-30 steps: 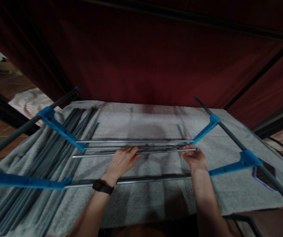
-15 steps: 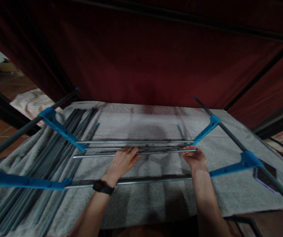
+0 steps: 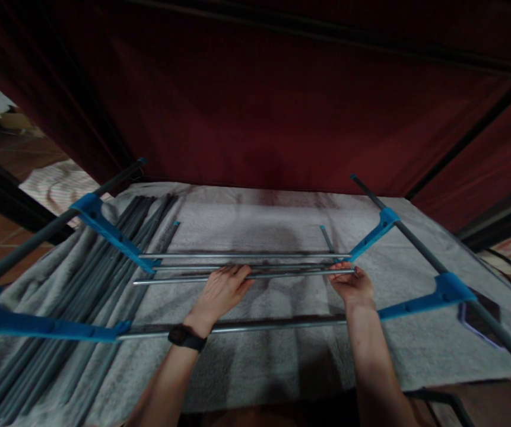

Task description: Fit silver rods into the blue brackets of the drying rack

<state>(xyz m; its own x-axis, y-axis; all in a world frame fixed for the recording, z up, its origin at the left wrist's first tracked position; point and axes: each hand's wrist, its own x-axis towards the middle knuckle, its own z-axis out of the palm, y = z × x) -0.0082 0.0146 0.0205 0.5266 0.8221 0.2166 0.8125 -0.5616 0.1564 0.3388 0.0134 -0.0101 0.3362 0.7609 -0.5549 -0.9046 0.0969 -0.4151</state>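
My left hand (image 3: 219, 292), with a black watch on the wrist, grips a thin grey metal rod (image 3: 170, 279) near its middle. My right hand (image 3: 352, 284) is closed round the same rod at its right end, beside a blue plastic connector (image 3: 373, 233). The rod lies crosswise, just in front of two similar rods (image 3: 237, 255) that run between blue connectors on the left (image 3: 108, 232) and right. Another cross rod (image 3: 255, 325) passes over both my forearms, nearer to me.
A bundle of several dark grey rods (image 3: 99, 279) lies on the left of a grey cloth (image 3: 282, 356). Long side poles (image 3: 433, 261) carry more blue connectors (image 3: 433, 295). Dark red fabric walls stand behind. A dark phone (image 3: 482, 317) lies at right.
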